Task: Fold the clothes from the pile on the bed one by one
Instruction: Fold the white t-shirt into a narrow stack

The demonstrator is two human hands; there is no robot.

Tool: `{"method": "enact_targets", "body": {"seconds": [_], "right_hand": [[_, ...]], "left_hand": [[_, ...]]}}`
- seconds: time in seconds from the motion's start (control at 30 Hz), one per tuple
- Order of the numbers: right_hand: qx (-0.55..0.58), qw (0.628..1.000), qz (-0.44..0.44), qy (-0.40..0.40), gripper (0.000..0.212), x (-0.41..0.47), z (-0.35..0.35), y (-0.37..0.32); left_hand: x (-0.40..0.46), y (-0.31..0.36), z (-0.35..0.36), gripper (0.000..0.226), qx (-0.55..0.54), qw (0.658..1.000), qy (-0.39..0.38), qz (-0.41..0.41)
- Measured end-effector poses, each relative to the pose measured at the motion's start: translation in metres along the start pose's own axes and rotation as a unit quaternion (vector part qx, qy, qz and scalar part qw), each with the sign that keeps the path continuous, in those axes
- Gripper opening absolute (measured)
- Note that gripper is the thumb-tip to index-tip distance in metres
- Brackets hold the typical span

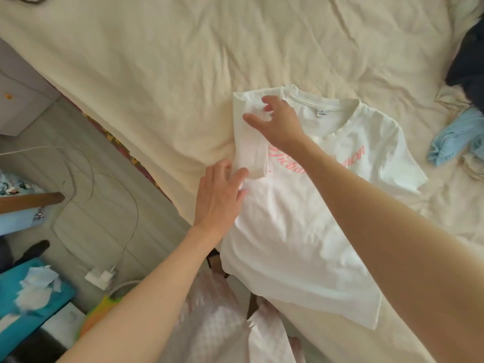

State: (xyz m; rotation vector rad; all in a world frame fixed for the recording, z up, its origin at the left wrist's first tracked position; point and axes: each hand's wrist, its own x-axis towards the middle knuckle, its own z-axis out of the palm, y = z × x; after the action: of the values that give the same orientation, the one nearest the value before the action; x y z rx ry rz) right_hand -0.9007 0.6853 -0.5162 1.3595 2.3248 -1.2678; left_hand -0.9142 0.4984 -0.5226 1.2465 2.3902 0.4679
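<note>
White T-shirt (301, 226), thin cotton with pink script print, is lying face up on the bed (162, 74), whose cream sheet is creasing; one sleeve is folded inward. Left hand (220, 195) is pressing flat, fingers straight, on the fold. Right hand (277, 121) is hovering spread above the shoulder, holding nothing. Blue and dark clothes (455, 137) are bunching nearby.

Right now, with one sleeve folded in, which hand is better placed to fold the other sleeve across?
Probably the right hand. Its arm already crosses the T-shirt toward the flat sleeve; the left hand rests on the folded edge.
</note>
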Motion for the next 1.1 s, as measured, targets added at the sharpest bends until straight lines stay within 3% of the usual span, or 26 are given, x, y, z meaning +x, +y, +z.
{"method": "enact_targets", "body": {"seconds": [0.07, 0.17, 0.33, 0.47, 0.53, 0.6, 0.67, 0.73, 0.83, 0.97, 1.1], "right_hand": [[-0.047, 0.999, 0.002, -0.008, 0.047, 0.009, 0.006, -0.004], [-0.031, 0.999, 0.018, -0.017, 0.023, 0.008, 0.007, 0.001], [0.125, 0.988, 0.086, 0.036, 0.03, -0.02, -0.004, 0.03], [0.14, 0.978, 0.155, 0.016, 0.021, -0.031, 0.002, 0.049], [0.163, 0.973, 0.161, 0.03, 0.032, -0.03, 0.002, 0.046], [0.182, 0.972, 0.137, 0.056, 0.042, -0.024, 0.001, 0.037], [0.16, 0.98, 0.091, 0.081, 0.037, -0.014, 0.0, 0.025], [0.106, 0.989, 0.054, 0.089, 0.033, -0.004, 0.0, 0.014], [0.027, 0.998, 0.0, 0.054, 0.036, 0.011, 0.006, 0.002], [-0.095, 0.993, -0.054, 0.039, 0.036, 0.024, 0.02, -0.007], [-0.188, 0.976, -0.047, 0.101, 0.031, 0.023, 0.032, -0.007]], "left_hand": [[0.002, -0.004, 0.002, 0.023, -0.007, 1.0, 0.006, 0.029], [0.005, -0.01, 0.001, 0.014, -0.039, 0.998, 0.018, 0.044], [-0.001, -0.032, -0.003, 0.017, -0.054, 0.994, -0.015, 0.095], [0.001, -0.039, -0.004, 0.009, -0.066, 0.992, -0.028, 0.108], [0.002, -0.038, -0.001, 0.01, -0.098, 0.99, -0.026, 0.103], [0.004, -0.034, 0.002, 0.012, -0.186, 0.982, -0.027, 0.034], [0.008, -0.029, 0.001, 0.015, -0.298, 0.951, -0.024, -0.081], [0.017, -0.024, 0.002, 0.019, -0.343, 0.926, -0.021, -0.155], [0.026, -0.016, 0.005, 0.025, -0.325, 0.927, -0.045, -0.183], [0.033, -0.012, 0.01, 0.016, -0.333, 0.908, -0.057, -0.247], [0.027, -0.015, 0.01, 0.013, -0.369, 0.888, -0.066, -0.267]]}}
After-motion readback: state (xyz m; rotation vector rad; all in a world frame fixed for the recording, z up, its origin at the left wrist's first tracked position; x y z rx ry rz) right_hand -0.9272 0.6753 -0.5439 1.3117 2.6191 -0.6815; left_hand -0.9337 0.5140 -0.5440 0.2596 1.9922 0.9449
